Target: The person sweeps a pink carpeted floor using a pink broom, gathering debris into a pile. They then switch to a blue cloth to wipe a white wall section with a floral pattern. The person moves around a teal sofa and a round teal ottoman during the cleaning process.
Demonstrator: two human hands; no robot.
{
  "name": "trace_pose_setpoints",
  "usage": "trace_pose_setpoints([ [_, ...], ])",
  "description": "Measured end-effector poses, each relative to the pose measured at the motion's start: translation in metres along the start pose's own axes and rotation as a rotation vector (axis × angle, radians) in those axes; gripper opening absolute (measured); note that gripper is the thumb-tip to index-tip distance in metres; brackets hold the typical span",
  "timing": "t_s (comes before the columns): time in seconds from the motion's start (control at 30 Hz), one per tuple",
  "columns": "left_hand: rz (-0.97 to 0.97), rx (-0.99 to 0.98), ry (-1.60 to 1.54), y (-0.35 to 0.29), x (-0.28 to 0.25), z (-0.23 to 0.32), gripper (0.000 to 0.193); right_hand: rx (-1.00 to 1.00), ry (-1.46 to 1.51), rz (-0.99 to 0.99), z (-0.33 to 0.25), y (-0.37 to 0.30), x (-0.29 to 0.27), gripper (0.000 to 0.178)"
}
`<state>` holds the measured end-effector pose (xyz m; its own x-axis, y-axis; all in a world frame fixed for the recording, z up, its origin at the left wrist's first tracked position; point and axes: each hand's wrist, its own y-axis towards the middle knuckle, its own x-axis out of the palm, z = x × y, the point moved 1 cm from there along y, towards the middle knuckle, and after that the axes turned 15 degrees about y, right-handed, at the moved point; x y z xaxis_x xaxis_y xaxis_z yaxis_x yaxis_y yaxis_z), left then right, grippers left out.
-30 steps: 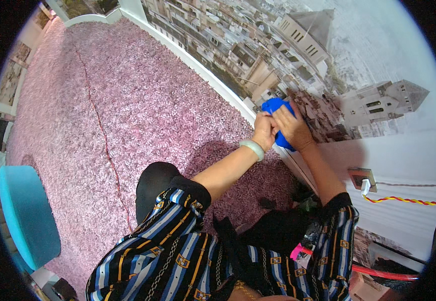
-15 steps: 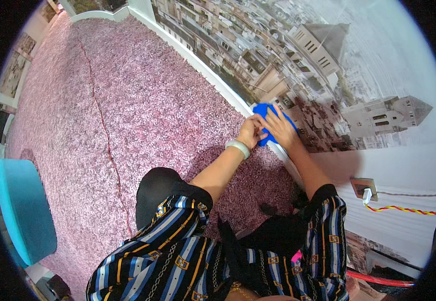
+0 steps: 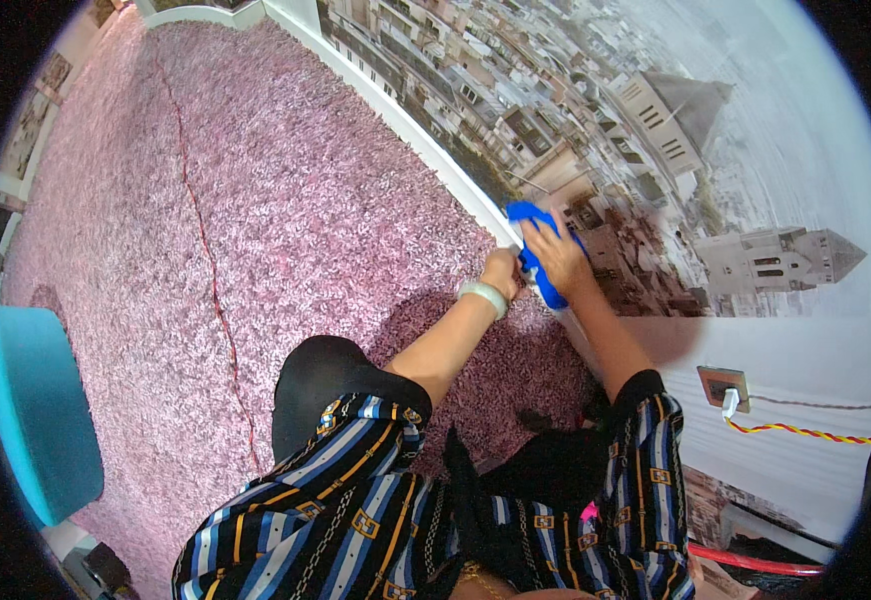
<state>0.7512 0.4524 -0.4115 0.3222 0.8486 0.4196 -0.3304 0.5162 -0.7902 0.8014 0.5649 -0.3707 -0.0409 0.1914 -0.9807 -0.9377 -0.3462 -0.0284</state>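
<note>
A bright blue cloth is bunched against the white baseboard and the foot of the wall. My right hand lies over it, pressing and gripping it, with blue showing on both sides of the fingers. Close by on the left, my left hand is curled closed at the line where carpet meets baseboard, a pale bangle on its wrist. Its fingertips are turned away, so whatever they may hold is hidden.
Pink shaggy carpet spreads leftward, crossed by a thin red cord. A cityscape mural covers the wall. At right, a white plug with a red-yellow twisted cable sits in a wall socket. A teal seat stands far left.
The left hand has drawn slightly away from the blue cloth and curled up, where before its fingers touched the cloth and the right hand. The cloth looks narrower and more bunched under the right hand.
</note>
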Motion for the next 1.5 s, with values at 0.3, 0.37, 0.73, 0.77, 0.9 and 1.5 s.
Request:
trace_pose_setpoints([
  [0.3, -0.098, 0.413, -0.158, -0.007, -0.001, 0.062, 0.029, -0.019, 0.001, 0.327, 0.027, 0.084, -0.07, 0.036],
  [0.37, -0.089, 0.697, -0.187, -0.033, 0.013, 0.089, 0.048, 0.176, -0.195, 0.27, 0.024, 0.109, -0.129, 0.053],
  [0.73, 0.3, 0.877, 0.624, 0.001, 0.006, -0.009, 0.028, 0.094, 0.053, 0.144, 0.004, 0.023, -0.061, 0.055],
  [0.77, 0.284, 0.937, 0.662, -0.007, 0.01, -0.012, 0.025, 0.051, 0.052, 0.223, 0.007, 0.012, -0.049, 0.047],
  [0.9, 0.421, 1.043, 0.53, -0.029, 0.018, 0.028, 0.016, -0.04, 0.037, 0.144, 0.008, 0.027, -0.071, 0.026],
  [1.5, 0.27, 0.791, 0.575, -0.041, 0.06, 0.004, 0.043, 0.066, -0.106, -0.085, 0.003, -0.047, -0.07, 0.059],
])
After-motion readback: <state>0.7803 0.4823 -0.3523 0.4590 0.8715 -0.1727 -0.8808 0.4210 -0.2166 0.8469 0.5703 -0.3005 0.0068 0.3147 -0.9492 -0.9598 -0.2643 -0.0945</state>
